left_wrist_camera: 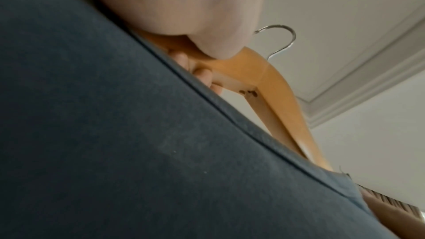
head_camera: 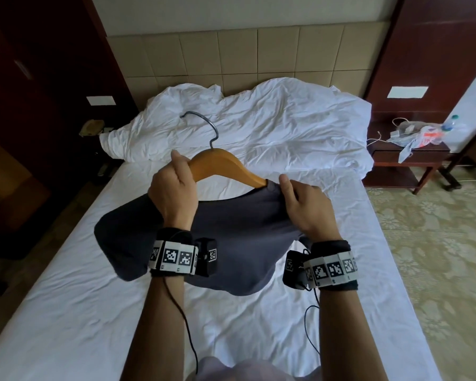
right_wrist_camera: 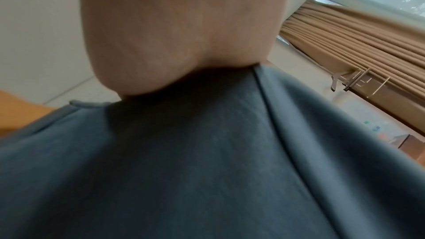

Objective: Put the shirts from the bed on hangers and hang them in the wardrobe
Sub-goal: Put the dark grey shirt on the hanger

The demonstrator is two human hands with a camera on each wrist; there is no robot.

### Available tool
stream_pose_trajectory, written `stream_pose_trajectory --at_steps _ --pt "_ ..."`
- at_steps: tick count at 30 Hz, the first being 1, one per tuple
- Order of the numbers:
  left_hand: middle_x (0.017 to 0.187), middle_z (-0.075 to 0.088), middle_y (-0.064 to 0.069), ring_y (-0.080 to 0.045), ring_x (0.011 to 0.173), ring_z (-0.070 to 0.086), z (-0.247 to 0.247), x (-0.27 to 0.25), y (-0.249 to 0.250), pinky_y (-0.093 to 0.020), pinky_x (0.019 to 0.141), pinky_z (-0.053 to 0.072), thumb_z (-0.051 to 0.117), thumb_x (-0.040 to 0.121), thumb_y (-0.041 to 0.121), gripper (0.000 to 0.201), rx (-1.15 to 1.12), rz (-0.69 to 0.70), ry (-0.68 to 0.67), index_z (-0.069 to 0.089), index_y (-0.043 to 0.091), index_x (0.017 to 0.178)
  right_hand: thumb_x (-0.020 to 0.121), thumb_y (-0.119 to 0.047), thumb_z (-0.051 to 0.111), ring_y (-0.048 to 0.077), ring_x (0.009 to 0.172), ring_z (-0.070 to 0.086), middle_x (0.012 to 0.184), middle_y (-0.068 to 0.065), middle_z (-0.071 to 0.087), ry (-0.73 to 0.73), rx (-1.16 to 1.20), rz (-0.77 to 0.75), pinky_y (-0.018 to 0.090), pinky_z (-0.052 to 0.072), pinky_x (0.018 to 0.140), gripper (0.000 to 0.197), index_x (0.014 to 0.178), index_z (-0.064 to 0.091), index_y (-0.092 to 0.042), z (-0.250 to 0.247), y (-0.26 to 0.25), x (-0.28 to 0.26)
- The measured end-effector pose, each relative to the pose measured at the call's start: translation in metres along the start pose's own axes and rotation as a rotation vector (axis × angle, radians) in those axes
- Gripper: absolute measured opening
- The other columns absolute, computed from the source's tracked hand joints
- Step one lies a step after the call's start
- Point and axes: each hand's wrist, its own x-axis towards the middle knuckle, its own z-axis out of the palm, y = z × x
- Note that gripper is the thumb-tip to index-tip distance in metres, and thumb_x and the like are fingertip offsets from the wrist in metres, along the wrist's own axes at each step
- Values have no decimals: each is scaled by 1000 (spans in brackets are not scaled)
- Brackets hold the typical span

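Observation:
A wooden hanger (head_camera: pixel 226 167) with a metal hook (head_camera: pixel 204 125) is held above the bed (head_camera: pixel 80 312). My left hand (head_camera: pixel 173 185) grips its left arm, fingers curled round the wood (left_wrist_camera: pixel 253 72). A dark grey shirt (head_camera: pixel 231 237) hangs from the hanger's right arm and droops onto the sheet. My right hand (head_camera: pixel 300 202) pinches the shirt's neck edge at the hanger's right end. In the left wrist view the shirt (left_wrist_camera: pixel 138 152) fills the lower frame. The right wrist view shows my palm (right_wrist_camera: pixel 184 34) pressed on the shirt (right_wrist_camera: pixel 207 152); its fingers are hidden.
A crumpled white duvet (head_camera: pixel 259 125) lies against the padded headboard (head_camera: pixel 231 59). A dark wooden bedside table (head_camera: pixel 412 160) at the right carries a plastic bag, cables and a bottle. Dark wood furniture (head_camera: pixel 39 105) stands at the left. Patterned carpet (head_camera: pixel 437 243) runs along the right.

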Motion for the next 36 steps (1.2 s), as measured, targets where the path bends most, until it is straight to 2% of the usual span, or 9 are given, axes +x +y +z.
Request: stream_pose_trajectory --at_steps 6,12,18,22,26,28,31,33,36 --pt "60 65 -2 -26 62 64 -16 9 -11 -39 67 52 21 105 49 62 2 -62 58 56 23 61 108 -56 30 30 65 56 63 -4 52 274 89 -43 37 34 63 57 65 40 -20 14 8 0" --pt "56 64 -4 -26 57 64 -20 12 -20 -42 65 54 19 103 51 73 33 -52 46 61 10 59 108 -61 36 16 61 51 58 -3 50 127 267 37 38 35 60 61 61 37 -23 21 19 -2" --pt "60 67 -5 -24 62 64 -17 6 -14 -29 66 35 23 107 43 69 74 -41 -13 65 8 65 98 -78 32 24 83 64 81 -3 66 -37 96 32 46 53 81 64 77 57 -22 13 22 -3" --pt "60 67 -2 -22 61 63 -9 -2 -6 -31 66 39 26 107 42 68 57 0 -106 68 5 68 83 -89 50 5 102 67 103 -12 72 -16 261 -79 29 53 91 71 105 70 -26 -3 -7 -3" --pt "63 69 -2 -24 66 66 5 -18 6 -37 70 48 23 104 48 71 46 62 -216 71 7 72 88 -74 63 3 77 65 80 -13 68 -124 447 -176 17 48 70 47 99 67 -28 -9 -51 -10" --pt "65 69 0 -23 69 67 11 -24 9 -40 73 51 24 105 49 68 31 72 -320 69 12 70 92 -71 63 6 63 56 68 -11 58 -90 420 -170 20 41 60 46 86 60 -26 -2 -59 -13" --pt "61 68 1 -15 63 66 15 -28 7 -40 75 54 26 107 49 65 -48 70 -502 64 20 63 92 -67 65 5 56 51 60 -12 52 -23 456 -92 16 36 56 45 76 56 -26 6 -55 -15" --pt "66 71 -1 -15 67 68 14 -29 2 -41 76 56 26 107 53 69 -80 72 -558 70 15 71 92 -64 66 5 53 47 59 -12 50 -8 487 -77 17 35 55 46 74 56 -23 8 -52 -16" --pt "91 77 -2 -19 89 70 6 -27 -11 -38 87 54 26 110 52 63 7 87 -556 77 17 97 96 -61 64 7 54 43 60 -7 49 24 476 -86 24 36 54 51 75 53 -17 9 -54 -18"
